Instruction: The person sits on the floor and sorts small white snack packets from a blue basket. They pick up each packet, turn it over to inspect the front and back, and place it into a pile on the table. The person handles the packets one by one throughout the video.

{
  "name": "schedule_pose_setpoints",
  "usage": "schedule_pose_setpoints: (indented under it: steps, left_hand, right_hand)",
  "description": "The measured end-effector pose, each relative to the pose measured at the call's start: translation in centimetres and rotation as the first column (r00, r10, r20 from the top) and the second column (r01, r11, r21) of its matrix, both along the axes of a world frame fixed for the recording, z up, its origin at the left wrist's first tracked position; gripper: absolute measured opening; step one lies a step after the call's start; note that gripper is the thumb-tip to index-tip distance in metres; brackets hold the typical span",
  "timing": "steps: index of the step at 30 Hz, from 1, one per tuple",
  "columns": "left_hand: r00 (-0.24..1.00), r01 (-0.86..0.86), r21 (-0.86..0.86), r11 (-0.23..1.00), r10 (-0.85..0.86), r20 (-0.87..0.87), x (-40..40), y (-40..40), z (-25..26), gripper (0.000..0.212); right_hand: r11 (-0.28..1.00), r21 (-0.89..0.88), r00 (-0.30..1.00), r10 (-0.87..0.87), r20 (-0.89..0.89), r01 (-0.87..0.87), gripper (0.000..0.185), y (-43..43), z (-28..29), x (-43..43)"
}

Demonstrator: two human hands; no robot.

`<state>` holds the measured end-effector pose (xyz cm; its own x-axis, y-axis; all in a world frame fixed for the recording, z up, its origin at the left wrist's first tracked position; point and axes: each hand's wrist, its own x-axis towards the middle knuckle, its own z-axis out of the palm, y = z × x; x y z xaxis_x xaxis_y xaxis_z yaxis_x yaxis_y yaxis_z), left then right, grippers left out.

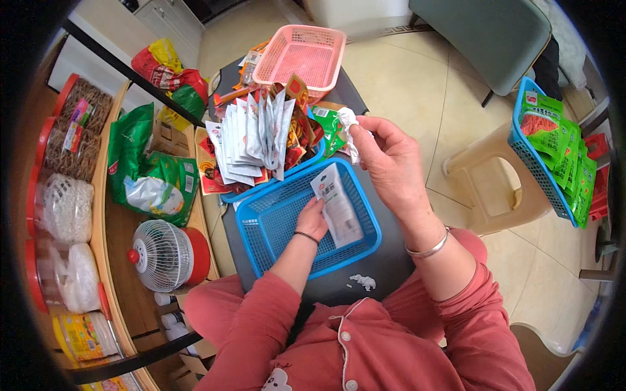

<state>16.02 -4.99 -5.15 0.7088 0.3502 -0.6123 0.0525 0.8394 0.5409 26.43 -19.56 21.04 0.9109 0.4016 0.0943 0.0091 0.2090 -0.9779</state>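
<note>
My left hand (311, 220) grips the edge of a white printed packet (340, 207), which slants inside a blue plastic basket (247, 239). Between the thumb and fingers of my right hand (391, 156) is a crumpled white tissue (348, 134), raised beyond the basket's right far corner. Past the basket, a row of white packets (244, 137) stands upright among red and brown packets (298, 141), over a second blue basket (320, 149). A green packet (328, 128) lies partly behind the tissue. Another crumpled piece of tissue (364, 281) rests on the dark surface close to my lap.
A pink basket (303, 54) sits at the far end of the dark surface (396, 244). To the right, a beige plastic stool (494, 181) supports a blue basket of green packets (562, 151). At left, wooden shelving (105, 210) holds jars, green bags and a small heater (166, 254).
</note>
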Motion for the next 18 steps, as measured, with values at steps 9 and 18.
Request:
schedule_pose_setpoints:
  steps: [9,18]
  left_hand:
    - [0.849,0.522,0.803,0.288,-0.079,-0.523,1.7,-6.6,0.3,0.059]
    - [0.862,0.507,0.747,0.431,-0.243,-0.444,1.1,-6.7,0.1,0.07]
  right_hand:
    - [0.999,-0.023,0.999,-0.029,-0.041,0.028,0.026,-0.8,-0.3,1.3]
    - [1.0,-0.02,0.998,-0.012,-0.065,0.011,0.028,-0.5,-0.4,1.3]
